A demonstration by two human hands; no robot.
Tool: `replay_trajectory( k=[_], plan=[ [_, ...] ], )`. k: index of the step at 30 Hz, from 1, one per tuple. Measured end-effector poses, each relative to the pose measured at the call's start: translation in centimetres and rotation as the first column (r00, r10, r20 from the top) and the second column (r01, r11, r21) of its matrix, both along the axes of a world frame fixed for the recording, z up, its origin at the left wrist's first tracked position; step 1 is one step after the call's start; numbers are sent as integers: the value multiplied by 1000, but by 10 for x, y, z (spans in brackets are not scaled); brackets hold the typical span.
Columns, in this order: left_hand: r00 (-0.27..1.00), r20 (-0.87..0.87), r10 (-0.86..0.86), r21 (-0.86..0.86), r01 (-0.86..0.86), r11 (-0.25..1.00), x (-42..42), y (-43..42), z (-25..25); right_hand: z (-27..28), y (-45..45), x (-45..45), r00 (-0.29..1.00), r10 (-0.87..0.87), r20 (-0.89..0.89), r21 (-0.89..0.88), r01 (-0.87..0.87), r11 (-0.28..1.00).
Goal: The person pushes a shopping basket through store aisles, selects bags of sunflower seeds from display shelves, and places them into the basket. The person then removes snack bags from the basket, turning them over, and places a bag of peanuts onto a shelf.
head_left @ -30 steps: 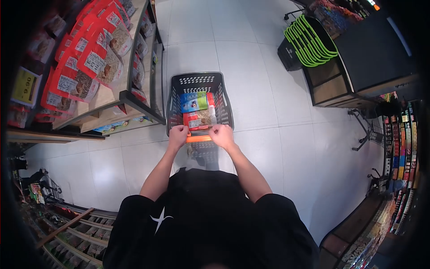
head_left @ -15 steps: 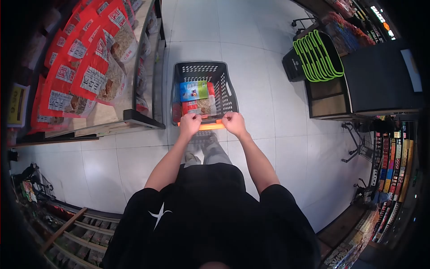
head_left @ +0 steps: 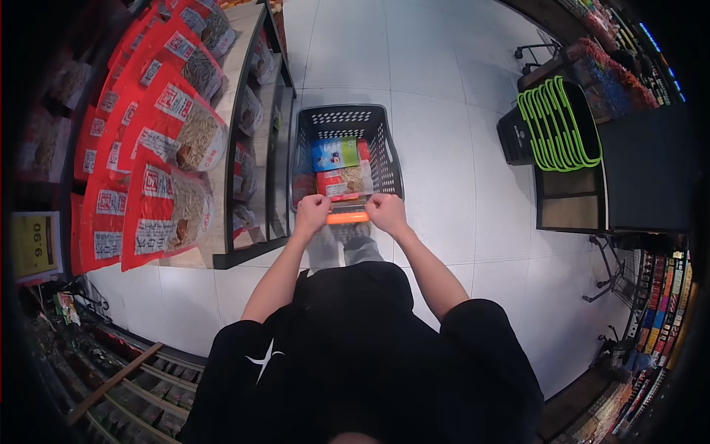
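My left hand [head_left: 313,213] and my right hand [head_left: 385,212] are both closed around the ends of an orange handle [head_left: 347,218] at the near side of a dark grey perforated shopping basket [head_left: 389,140]. Inside the basket lie a blue and green pack [head_left: 334,154] and a red pack with a clear window [head_left: 342,179]. Dried, stringy food shows through that window. My hands partly cover the basket's near rim.
On the left, a shelf [head_left: 251,37] bears several red food packs [head_left: 166,133]; a yellow price tag [head_left: 37,244] reads 9.90. To the right, stacked baskets with green handles [head_left: 558,122] stand by a dark cabinet [head_left: 647,174]. Pale tiles [head_left: 451,192] make up the floor.
The shelf and the stacked baskets have slid down in my view as I moved forward with the shopping basket. Both hands stay on the handle.
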State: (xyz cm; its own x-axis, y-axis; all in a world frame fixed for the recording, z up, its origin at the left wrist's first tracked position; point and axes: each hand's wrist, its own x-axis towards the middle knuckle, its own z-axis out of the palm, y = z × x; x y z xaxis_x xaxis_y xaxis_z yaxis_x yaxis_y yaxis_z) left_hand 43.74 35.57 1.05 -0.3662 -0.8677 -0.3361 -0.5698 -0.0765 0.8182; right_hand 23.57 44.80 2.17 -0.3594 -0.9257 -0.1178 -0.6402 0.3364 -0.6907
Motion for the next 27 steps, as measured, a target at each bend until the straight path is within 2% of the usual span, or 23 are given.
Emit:
replay_trajectory(
  k=[1,4,11,14,19,21,24,27],
  plan=[
    [1000,1,-1,-29,1,1000,-7,-14,-4,-3,-13,-6,1000,0,3,-16,0,1000],
    [999,29,43,37,-44,998,-21,-46,-10,-6,-43,-20,998,20,54,9,-21,1000],
    [998,23,61,64,-62,996,-54,-127,-20,-6,-117,-50,999,7,34,80,-10,997],
    [998,33,61,63,-63,996,-62,-158,-33,-15,-145,-63,997,-12,73,-7,12,1000],
    [998,-12,60,61,-59,996,-83,-212,-45,-22,-194,-84,996,-37,77,-5,38,999],
    [998,-26,58,64,-56,996,-93,-230,-45,-23,-213,-92,997,-43,71,-33,45,998],
    [998,-49,43,59,-40,997,-109,-262,-41,-15,-246,-105,996,-66,58,19,65,998],
    [1000,-3,14,39,-14,999,-128,-292,-30,-11,-278,-123,998,-37,41,48,35,998]
  ],
)
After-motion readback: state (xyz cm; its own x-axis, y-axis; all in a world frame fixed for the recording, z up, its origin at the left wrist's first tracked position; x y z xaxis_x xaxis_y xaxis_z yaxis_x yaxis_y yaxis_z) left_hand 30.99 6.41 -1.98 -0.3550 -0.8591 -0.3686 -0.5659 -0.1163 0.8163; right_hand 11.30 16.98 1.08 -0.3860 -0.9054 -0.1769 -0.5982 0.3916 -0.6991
